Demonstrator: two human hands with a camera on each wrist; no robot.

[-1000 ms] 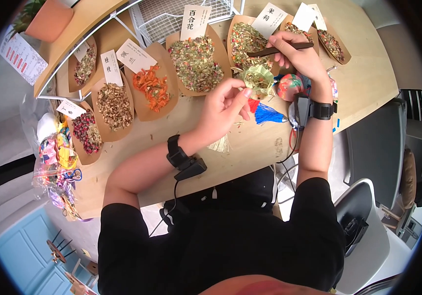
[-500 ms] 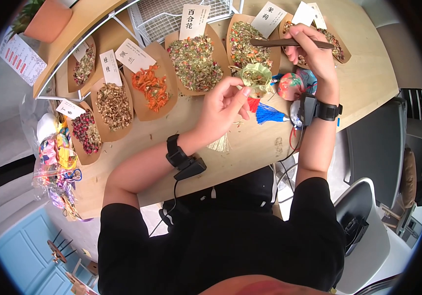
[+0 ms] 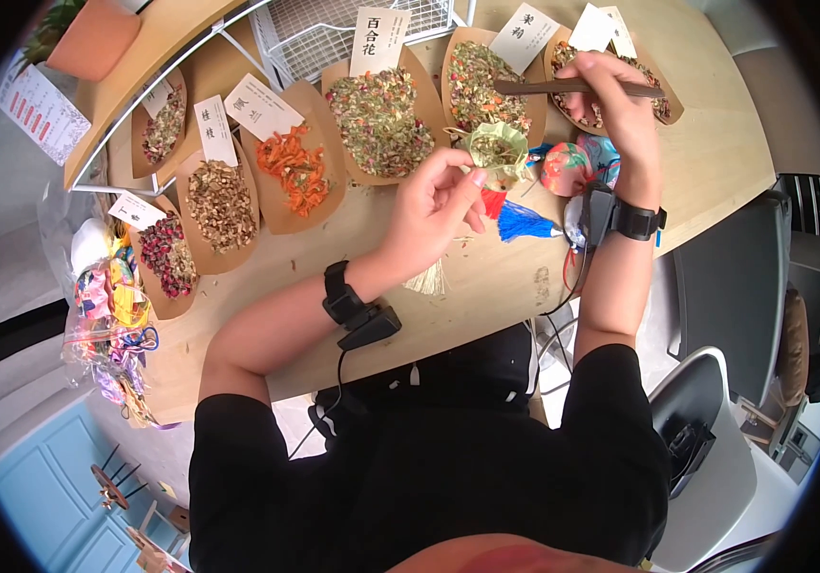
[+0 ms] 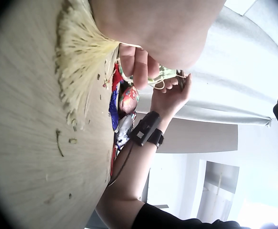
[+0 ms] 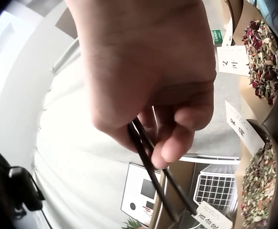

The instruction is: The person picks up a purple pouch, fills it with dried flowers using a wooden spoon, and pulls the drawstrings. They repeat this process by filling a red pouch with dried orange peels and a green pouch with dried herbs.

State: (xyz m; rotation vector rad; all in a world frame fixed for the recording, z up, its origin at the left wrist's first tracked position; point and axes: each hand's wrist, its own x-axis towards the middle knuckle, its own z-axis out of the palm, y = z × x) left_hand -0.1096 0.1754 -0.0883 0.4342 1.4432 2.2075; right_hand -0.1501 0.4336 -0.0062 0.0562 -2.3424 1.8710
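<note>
In the head view the left hand (image 3: pixel 437 212) pinches a small pale green pouch (image 3: pixel 498 151), its mouth spread and dried herbs inside. A cream tassel (image 3: pixel 426 279) hangs below that hand; it fills the upper left of the left wrist view as a tassel (image 4: pixel 82 52). The right hand (image 3: pixel 617 107) grips dark tweezers (image 3: pixel 577 86) above the trays at the right. In the right wrist view the tweezers (image 5: pixel 151 167) have their two arms apart at the tips, with nothing seen between them. The nearest tray of mixed herbs (image 3: pixel 486 86) lies behind the pouch.
More herb trays with cards stand along the back, among them orange petals (image 3: pixel 295 174) and rosebuds (image 3: pixel 169 256). Blue tassel (image 3: pixel 525 222) and patterned sachets (image 3: pixel 567 170) lie between the hands. A bag of colourful items (image 3: pixel 114 315) sits left, a wire basket (image 3: pixel 334 36) behind.
The right hand has moved to the right with the tweezers, away from above the pouch and the nearest herb tray. The left hand and pouch have stayed nearly still.
</note>
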